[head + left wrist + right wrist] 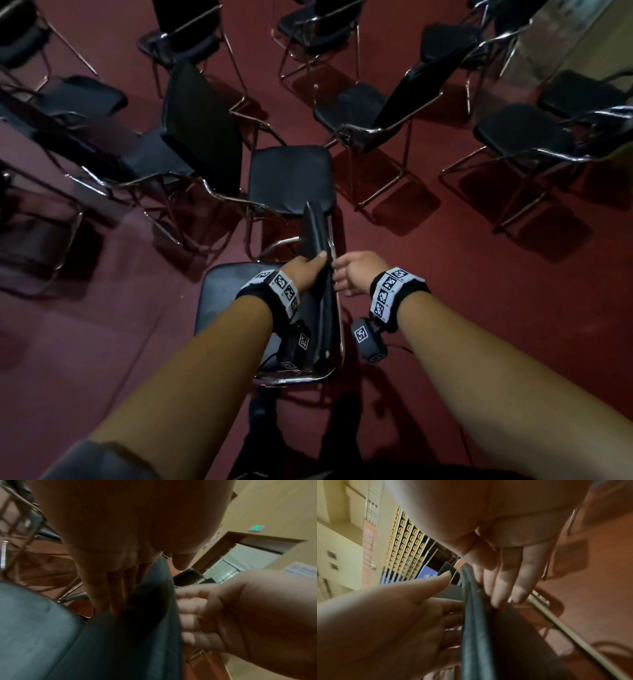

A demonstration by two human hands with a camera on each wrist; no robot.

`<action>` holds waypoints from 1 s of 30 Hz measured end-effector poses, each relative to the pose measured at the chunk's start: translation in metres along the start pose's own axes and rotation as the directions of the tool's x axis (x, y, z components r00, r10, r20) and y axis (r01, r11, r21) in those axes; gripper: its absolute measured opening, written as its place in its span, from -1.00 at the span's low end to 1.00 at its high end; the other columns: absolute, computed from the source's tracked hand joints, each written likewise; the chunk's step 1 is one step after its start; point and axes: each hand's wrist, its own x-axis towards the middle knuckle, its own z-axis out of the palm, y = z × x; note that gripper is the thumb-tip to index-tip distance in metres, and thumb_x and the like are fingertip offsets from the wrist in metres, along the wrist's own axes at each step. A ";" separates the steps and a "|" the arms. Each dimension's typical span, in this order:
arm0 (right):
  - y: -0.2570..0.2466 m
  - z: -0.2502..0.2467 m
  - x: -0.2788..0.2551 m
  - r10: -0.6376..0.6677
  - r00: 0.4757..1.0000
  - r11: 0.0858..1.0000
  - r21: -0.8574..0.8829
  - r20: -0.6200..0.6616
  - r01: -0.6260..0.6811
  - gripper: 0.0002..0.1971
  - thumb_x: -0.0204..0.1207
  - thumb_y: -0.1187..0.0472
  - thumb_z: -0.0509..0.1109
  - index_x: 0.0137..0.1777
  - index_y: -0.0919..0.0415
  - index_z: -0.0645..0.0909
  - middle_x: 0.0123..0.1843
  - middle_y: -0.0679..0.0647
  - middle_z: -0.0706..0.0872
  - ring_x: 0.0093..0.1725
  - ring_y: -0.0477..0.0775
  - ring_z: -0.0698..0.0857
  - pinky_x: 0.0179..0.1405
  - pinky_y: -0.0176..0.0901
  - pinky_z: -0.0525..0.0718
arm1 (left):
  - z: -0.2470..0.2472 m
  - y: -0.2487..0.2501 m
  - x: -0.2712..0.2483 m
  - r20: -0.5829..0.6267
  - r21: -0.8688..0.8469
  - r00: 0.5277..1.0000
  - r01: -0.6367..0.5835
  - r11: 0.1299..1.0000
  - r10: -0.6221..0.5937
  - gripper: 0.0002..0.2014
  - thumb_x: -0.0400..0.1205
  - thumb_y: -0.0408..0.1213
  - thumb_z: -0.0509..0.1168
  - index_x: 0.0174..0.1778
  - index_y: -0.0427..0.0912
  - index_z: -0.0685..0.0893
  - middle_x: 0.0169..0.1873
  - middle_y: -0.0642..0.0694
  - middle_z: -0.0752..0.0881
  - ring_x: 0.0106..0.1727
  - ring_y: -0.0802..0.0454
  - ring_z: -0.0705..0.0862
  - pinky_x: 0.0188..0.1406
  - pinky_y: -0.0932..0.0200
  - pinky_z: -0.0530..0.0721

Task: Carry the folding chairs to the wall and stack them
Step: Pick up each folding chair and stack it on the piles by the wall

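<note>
A black folding chair with a chrome frame stands right below me; its padded seat (233,308) (30,628) lies to the left of its backrest (317,233) (137,635) (476,628), which I see edge-on from above. My left hand (308,267) (111,561) (393,615) lies with straight fingers flat on the backrest's front face, thumb stretched out over the top edge. My right hand (347,274) (240,608) (505,540) is behind the backrest, its relaxed fingertips (498,601) touching the rear face. Neither hand is wrapped round the chair.
Several more black chairs stand unfolded on the red carpet: one just ahead (291,178), others left (202,126) and right (359,109) (520,133). Bare carpet (462,301) lies to my right. A wood-panelled wall with a doorway (240,563) shows in the left wrist view.
</note>
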 end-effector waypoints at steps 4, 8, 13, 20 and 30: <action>0.003 0.024 0.016 -0.030 0.979 0.999 -0.009 0.202 0.033 -0.60 0.76 0.45 0.20 0.49 0.22 0.67 0.23 0.31 0.83 -0.26 0.04 0.80 -0.49 -0.30 0.70 | -0.008 -0.012 -0.003 -0.221 -0.010 0.969 0.112 0.994 -0.112 -0.23 0.78 0.24 0.19 0.61 -0.43 0.43 0.53 -0.42 0.58 0.53 -0.38 0.58 0.43 -0.01 0.51; 0.018 0.040 0.043 0.036 0.982 0.999 0.001 0.183 -0.037 -0.70 0.79 0.38 0.26 0.45 0.31 0.67 0.11 0.25 0.84 -0.39 -0.01 0.76 -0.50 -0.30 0.69 | -0.024 -0.028 -0.008 -0.272 -0.013 0.952 0.141 0.990 -0.139 -0.28 0.83 0.18 0.14 0.61 -0.45 0.38 0.55 -0.43 0.56 0.56 -0.39 0.54 0.43 -0.03 0.48; 0.051 0.041 0.081 0.117 0.992 0.951 -0.284 -0.048 -0.126 -0.60 0.74 0.21 0.34 0.50 0.36 0.64 0.17 0.18 0.73 0.08 0.21 0.73 0.08 0.03 0.78 | -0.040 -0.056 -0.002 -0.224 -0.037 0.968 0.111 0.993 -0.117 -0.29 0.76 0.30 0.18 0.45 -0.35 0.53 0.34 -0.31 0.70 0.42 -0.33 0.65 0.34 0.03 0.50; 0.086 0.057 0.104 0.245 0.954 0.911 -0.298 -0.171 -0.287 -0.43 0.63 -0.04 0.38 0.54 0.28 0.60 0.15 0.21 0.72 0.12 0.31 0.74 0.15 0.03 0.71 | -0.059 -0.074 0.000 -0.238 0.009 0.965 0.115 0.993 -0.110 -0.34 0.79 0.27 0.16 0.48 -0.29 0.55 0.27 -0.23 0.67 0.43 -0.26 0.62 0.14 0.15 0.35; 0.113 0.083 0.130 0.339 0.926 0.918 -0.159 -0.164 -0.364 -0.31 0.49 -0.17 0.55 0.51 0.24 0.58 0.11 0.12 0.71 -0.09 0.20 0.66 0.07 -0.02 0.63 | -0.072 -0.095 0.009 -0.207 0.020 0.977 0.051 0.999 -0.046 -0.40 0.76 0.30 0.18 0.44 -0.18 0.56 0.14 -0.02 0.62 0.14 0.03 0.57 0.18 0.17 0.39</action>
